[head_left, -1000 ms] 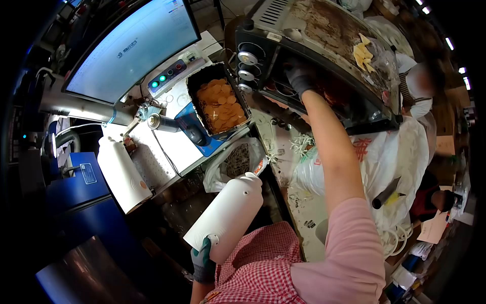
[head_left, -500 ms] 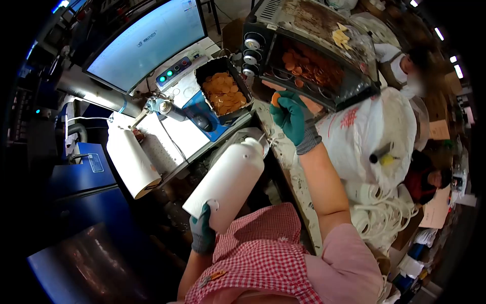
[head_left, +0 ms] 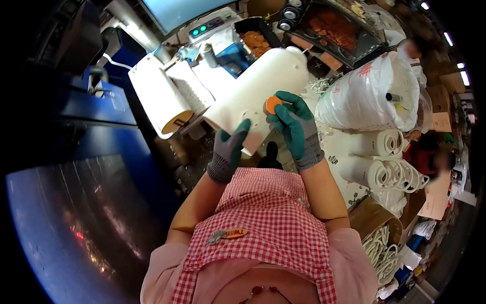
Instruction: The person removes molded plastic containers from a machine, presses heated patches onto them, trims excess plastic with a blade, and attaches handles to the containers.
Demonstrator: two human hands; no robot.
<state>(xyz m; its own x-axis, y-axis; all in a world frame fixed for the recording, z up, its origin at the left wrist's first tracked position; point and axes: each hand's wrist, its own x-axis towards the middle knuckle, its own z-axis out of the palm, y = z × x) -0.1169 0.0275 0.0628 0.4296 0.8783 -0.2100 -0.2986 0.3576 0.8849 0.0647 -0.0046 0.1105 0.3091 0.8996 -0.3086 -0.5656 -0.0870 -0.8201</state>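
Observation:
My left hand point(head_left: 230, 151), in a grey and green glove, grips the lower end of a large white bottle-shaped housing point(head_left: 263, 86), its thumb on the near side. The housing lies tilted in front of me, its narrow end up and to the right. A ring of small holes point(head_left: 250, 119) shows on its side near my left thumb. In a matching glove, my right hand point(head_left: 294, 126) pinches an orange disc point(head_left: 273, 105) between thumb and fingers, just right of that ring. The disc overlaps the housing in view; whether they touch I cannot tell.
Another white housing point(head_left: 159, 96) lies at the left of the bench. Orange discs fill a black tray point(head_left: 273, 38) and an open oven point(head_left: 372, 53). A white plastic sack point(head_left: 349, 104) and white rolls point(head_left: 362, 171) are at the right. Two people point(head_left: 409, 49) point(head_left: 430, 154) are farther right.
My right hand has come out of the oven with an orange disc and moved down to the housing. The housing has shifted up and right with my left hand.

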